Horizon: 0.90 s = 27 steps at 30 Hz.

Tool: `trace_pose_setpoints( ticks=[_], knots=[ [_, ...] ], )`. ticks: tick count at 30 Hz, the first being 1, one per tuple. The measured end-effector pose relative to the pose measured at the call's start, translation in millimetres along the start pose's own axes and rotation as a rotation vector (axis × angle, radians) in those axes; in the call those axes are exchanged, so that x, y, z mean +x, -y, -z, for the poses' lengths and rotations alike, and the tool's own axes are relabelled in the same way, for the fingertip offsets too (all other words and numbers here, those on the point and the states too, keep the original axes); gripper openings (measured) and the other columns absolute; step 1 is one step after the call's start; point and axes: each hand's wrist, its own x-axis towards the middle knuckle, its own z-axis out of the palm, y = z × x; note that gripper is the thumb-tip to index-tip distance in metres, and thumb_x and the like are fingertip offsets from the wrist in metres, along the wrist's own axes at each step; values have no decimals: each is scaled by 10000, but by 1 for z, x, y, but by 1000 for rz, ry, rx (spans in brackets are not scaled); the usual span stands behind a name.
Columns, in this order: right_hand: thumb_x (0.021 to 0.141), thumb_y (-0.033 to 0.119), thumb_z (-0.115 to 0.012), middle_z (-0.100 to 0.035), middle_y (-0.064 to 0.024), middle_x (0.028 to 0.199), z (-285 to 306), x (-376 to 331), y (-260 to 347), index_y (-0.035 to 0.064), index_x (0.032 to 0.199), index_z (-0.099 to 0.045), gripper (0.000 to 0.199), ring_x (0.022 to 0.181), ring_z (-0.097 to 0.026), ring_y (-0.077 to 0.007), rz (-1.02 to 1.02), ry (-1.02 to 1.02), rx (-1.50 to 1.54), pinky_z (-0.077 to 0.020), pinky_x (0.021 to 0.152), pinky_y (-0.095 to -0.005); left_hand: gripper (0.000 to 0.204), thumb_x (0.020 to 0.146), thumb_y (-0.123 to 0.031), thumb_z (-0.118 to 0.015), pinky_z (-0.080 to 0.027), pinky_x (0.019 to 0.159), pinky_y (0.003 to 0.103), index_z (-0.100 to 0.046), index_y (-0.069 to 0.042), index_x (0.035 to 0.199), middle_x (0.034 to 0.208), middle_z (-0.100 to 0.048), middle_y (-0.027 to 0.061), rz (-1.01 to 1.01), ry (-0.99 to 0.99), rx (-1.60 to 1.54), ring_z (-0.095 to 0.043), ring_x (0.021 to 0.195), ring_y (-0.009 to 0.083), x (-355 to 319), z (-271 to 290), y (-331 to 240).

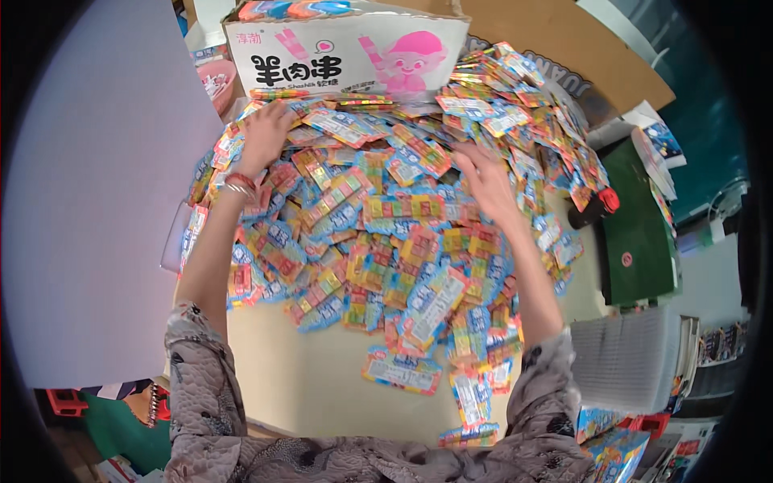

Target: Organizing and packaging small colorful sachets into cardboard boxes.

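Observation:
A broad heap of small flat candy packets [407, 211], blue, yellow and red with rows of coloured blocks, spreads over the table before me. At the far left of the heap, my left hand [267, 133] lies palm down on packets, fingers apart, a red bracelet [240, 183] at its wrist. On the right side, my right hand [485, 179] reaches into the pile with its fingers stretched out, touching packets; their tips are partly hidden. Neither hand visibly lifts a packet. Behind the heap stands a white cardboard box [346, 56] with pink and black print, more packets in its top.
A pale table [314, 362] shows in front of the heap. To the right are a dark bottle with a red cap [607, 201], a green board [640, 233] and a stack of translucent sheets [620, 354]. A pink tub [216, 84] sits beside the box; a pale panel [105, 209] fills the left.

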Motion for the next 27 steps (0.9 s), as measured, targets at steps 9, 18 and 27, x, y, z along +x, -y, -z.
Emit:
trace_pose_setpoints(
  ticks=[9,18,27],
  knots=[
    [958,504,-312,-562,-233,1226,-121,182,-66,4,1212,-570,617,1170,-511,-352,-204,328,-100,-372,1013,-382,586,869,-506,-555,-449,808,293,-510,-175,1350,934,-649,119,396,202,-429,-583,832,174,54,-46,170],
    [910,639,-261,-410,-156,1430,-171,195,-143,161,1426,-378,713,1358,-327,-273,-267,679,-122,-232,1123,-346,760,820,-711,-374,-402,997,389,-300,-299,1454,1246,-594,135,410,446,-184,-540,1167,347,48,-53,83],
    [910,558,-301,-482,-117,1325,-149,150,-81,293,1385,-433,560,1221,-473,-296,-275,822,-263,-339,1036,-390,805,793,-724,-374,-447,917,402,-461,-165,1367,1144,-638,162,355,471,-132,-587,1080,356,35,-46,46]
  ],
)
